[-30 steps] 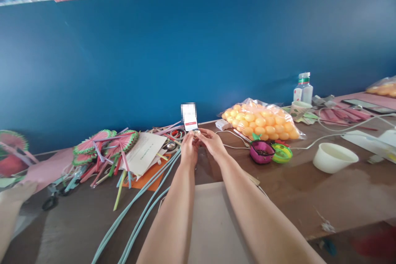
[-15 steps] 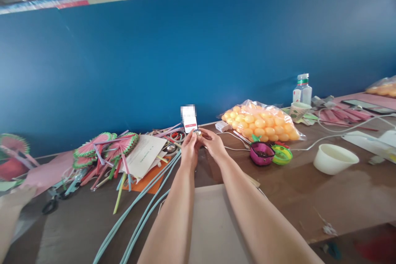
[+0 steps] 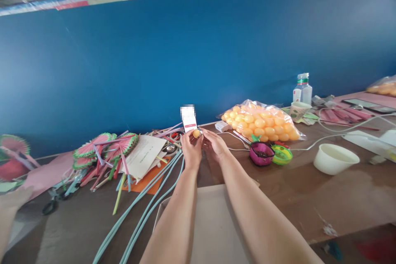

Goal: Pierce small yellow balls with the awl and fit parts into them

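Note:
In front of me both hands meet at a small orange ball (image 3: 196, 133) with a shiny silver part showing on its right side. My left hand (image 3: 191, 148) pinches it from the left. The fingers of my right hand (image 3: 214, 144) close around its silver side, partly hiding it. Just beyond my fingertips a phone (image 3: 189, 124) with a lit white screen leans upright. Left of my hands, a shiny silver round piece (image 3: 170, 148) lies among straws and papers. Below my forearms stands a beige box (image 3: 210, 214).
Pale blue tubes (image 3: 145, 202) run along the left. Pink-green paper fans (image 3: 107, 148) and scissors (image 3: 51, 204) lie beyond them. At right are a bag of orange balls (image 3: 262, 121), a purple basket (image 3: 261, 154) and a white bowl (image 3: 335, 160). Another person's hand (image 3: 15, 200) shows at far left.
The held ball has turned: silver faced me before, and its orange side shows now. My left hand has rotated slightly and my forearms have shifted a little right.

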`<state>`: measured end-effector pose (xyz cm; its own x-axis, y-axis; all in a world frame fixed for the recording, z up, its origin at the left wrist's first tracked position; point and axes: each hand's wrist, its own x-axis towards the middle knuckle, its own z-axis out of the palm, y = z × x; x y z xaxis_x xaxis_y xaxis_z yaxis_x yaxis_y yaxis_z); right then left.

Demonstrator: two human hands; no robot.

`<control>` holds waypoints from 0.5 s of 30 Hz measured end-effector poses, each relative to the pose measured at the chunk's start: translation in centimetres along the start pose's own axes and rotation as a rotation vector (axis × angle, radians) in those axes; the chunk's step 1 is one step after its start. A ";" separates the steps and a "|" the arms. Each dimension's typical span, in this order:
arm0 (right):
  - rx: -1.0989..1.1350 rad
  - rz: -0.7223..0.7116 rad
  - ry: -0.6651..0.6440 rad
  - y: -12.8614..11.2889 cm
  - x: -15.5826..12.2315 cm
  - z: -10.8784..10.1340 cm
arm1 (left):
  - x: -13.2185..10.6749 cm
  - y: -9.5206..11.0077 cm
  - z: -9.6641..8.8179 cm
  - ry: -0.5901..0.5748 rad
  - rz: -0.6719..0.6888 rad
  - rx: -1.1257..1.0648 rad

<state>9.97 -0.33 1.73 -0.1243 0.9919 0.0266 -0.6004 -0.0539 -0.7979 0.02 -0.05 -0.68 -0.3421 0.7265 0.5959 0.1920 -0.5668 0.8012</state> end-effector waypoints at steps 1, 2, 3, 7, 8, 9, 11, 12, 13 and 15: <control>-0.003 0.001 0.000 0.0 0.0 0.0 | 0.0 0.1 0.0 -0.001 0.033 0.038; -0.007 0.002 -0.002 0.0 -0.1 0.1 | -0.1 0.2 -0.1 -0.003 0.070 0.082; -0.011 0.003 -0.004 -0.1 -0.1 0.1 | -0.1 0.3 -0.2 -0.005 0.108 0.129; -0.003 -0.006 -0.009 0.0 0.0 0.1 | -0.2 0.8 -0.4 -0.007 0.247 0.306; -0.002 -0.006 -0.012 0.0 0.0 0.1 | -0.2 0.9 -0.4 -0.007 0.273 0.338; -0.003 -0.006 -0.013 0.0 0.0 0.1 | -0.2 1.0 -0.4 -0.010 0.293 0.360; -0.007 -0.008 -0.011 0.0 0.0 0.2 | -0.3 1.0 -0.4 -0.025 0.311 0.376; -0.009 -0.013 -0.007 0.0 0.0 0.2 | -0.3 1.0 -0.4 -0.036 0.313 0.371; -0.010 -0.020 -0.003 -0.1 -0.1 0.3 | -0.3 1.0 -0.3 -0.047 0.311 0.360; -0.010 -0.039 0.001 -0.2 -0.2 0.4 | -0.3 0.9 -0.3 -0.073 0.296 0.329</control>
<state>9.79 -0.60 2.10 -0.1002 0.9933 0.0572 -0.5971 -0.0141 -0.8020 -0.01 -0.94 -0.17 -0.1651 0.5836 0.7951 0.5584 -0.6093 0.5631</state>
